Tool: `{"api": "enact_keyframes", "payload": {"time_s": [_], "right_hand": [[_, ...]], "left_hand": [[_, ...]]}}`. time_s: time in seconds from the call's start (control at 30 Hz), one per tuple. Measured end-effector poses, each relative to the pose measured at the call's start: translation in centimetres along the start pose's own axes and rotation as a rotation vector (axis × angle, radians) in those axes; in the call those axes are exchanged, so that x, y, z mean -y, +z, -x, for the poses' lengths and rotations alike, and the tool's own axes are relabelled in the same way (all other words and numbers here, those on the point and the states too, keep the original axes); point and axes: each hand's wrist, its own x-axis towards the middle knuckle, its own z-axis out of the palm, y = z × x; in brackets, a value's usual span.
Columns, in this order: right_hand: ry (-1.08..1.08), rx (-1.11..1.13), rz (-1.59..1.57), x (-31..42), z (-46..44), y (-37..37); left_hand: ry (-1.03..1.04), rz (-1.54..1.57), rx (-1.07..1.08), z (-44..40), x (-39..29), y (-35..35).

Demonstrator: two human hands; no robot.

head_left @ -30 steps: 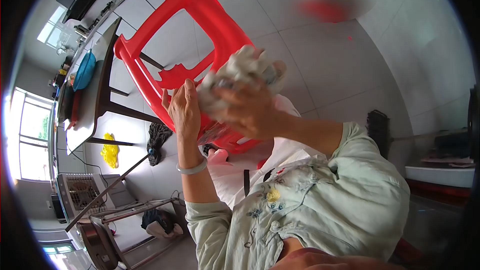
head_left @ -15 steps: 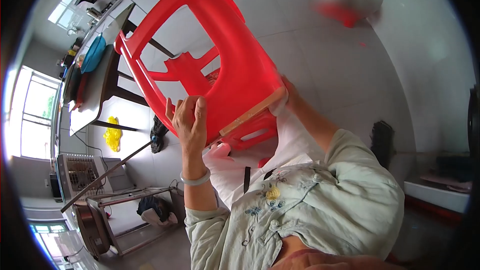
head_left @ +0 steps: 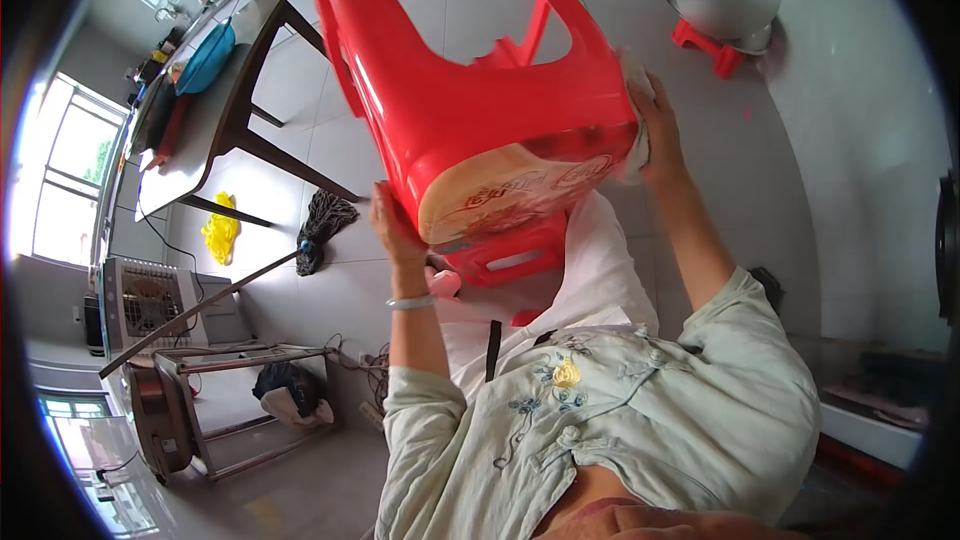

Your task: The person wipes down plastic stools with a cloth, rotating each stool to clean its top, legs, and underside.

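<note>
A yellow bundle (head_left: 221, 230) lies on the floor near a dark mop head (head_left: 322, 225). The person's left hand (head_left: 395, 228) grips one side of the red stool (head_left: 480, 110), tipped above the lap; the right hand's (head_left: 660, 135) fingers clasp a pale cloth (head_left: 636, 156) against its other side.

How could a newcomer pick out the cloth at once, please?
Find the big red stool filling the upper middle, then follow its edge rightward to the person's right hand. The cloth lies between that hand and the stool: pale and limp, unlike the glossy red plastic beside it.
</note>
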Motion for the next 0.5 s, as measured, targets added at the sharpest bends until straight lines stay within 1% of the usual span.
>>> {"api": "enact_keyframes", "payload": {"time_s": [0.03, 0.07, 0.1, 0.13, 0.17, 0.2, 0.23, 0.27, 0.3, 0.37, 0.43, 0.47, 0.5], "right_hand": [[-0.033, -0.026, 0.089, 1.0, 0.5, 0.9], [-0.066, -0.052, 0.178, 1.4, 0.9, 1.4], [-0.071, -0.047, 0.184, 0.9, 1.1, 1.2], [-0.184, -0.021, 0.331, 0.0, 1.2, 0.6], [-0.299, 0.009, 0.477, -0.5, 1.2, 0.5], [-0.304, 0.021, 0.481, -0.4, 1.6, 0.9], [-0.307, -0.002, 0.437, -0.3, 2.1, 1.4], [-0.303, -0.024, 0.392, -0.5, 2.7, 1.8], [-0.3, -0.008, 0.391, -0.6, 2.8, 1.8], [-0.195, -0.034, 0.208, -0.8, 2.7, 1.5], [-0.217, -0.038, 0.277, 0.2, 3.2, 2.3], [-0.219, -0.021, 0.277, 0.3, 3.2, 2.1], [-0.222, -0.005, 0.278, 0.3, 3.2, 1.8]], "left_hand": [[-0.07, 0.209, -0.051, 0.2, 1.6, 0.2], [-0.067, 0.216, -0.052, 0.3, 3.9, -0.8], [-0.083, 0.241, -0.115, 0.2, 7.1, -2.2], [-0.1, 0.267, -0.177, 0.1, 10.0, -3.8], [-0.093, 0.278, -0.182, 0.1, 12.9, -5.7], [0.093, -0.091, -0.167, 0.2, 15.5, -8.0], [0.271, -0.464, -0.159, 0.7, 16.6, -9.4], [0.367, -0.737, -0.087, 1.4, 14.1, -8.6], [0.368, -0.74, -0.104, 1.6, 10.4, -6.3], [-0.124, 0.085, -0.112, 1.0, 3.0, -1.0], [0.007, 0.01, -0.046, 0.0, -0.7, 1.2], [0.01, 0.016, -0.052, -0.2, -2.9, 2.9], [0.002, -0.042, -0.032, -0.3, -5.1, 4.7]]}}
